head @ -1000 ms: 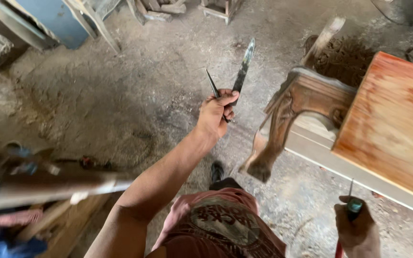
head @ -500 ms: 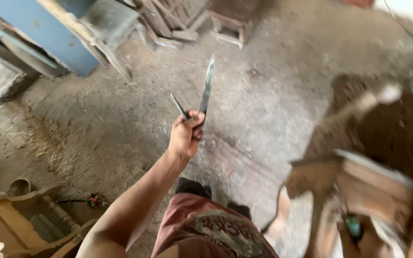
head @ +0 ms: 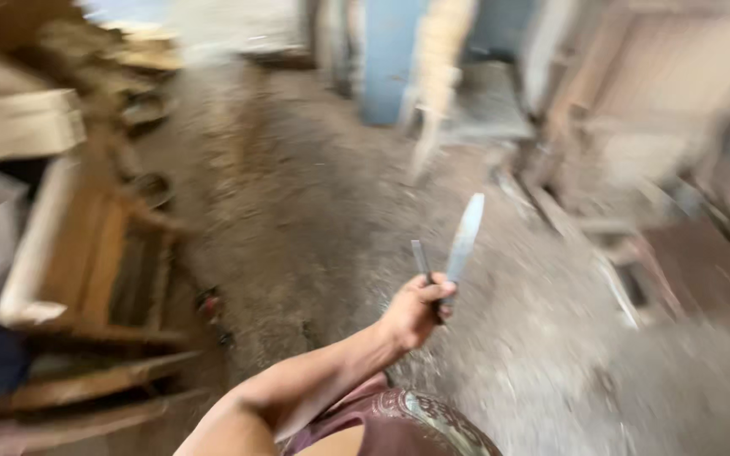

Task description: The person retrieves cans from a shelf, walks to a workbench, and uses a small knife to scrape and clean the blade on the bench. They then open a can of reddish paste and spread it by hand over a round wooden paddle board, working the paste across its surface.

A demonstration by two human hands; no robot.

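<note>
blurred wooden frames [head: 86, 253] stand at the left, then over the dusty floor [head: 314, 219] the left hand [head: 414, 311] is clenched around two flat metal blades [head: 463, 241] pointing up and away, the right hand out of view.

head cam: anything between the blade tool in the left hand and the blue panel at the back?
Only bare, dusty floor shows between the flat metal blade in the left hand and the blue panel. The head view is blurred; small debris could be missed.
</note>
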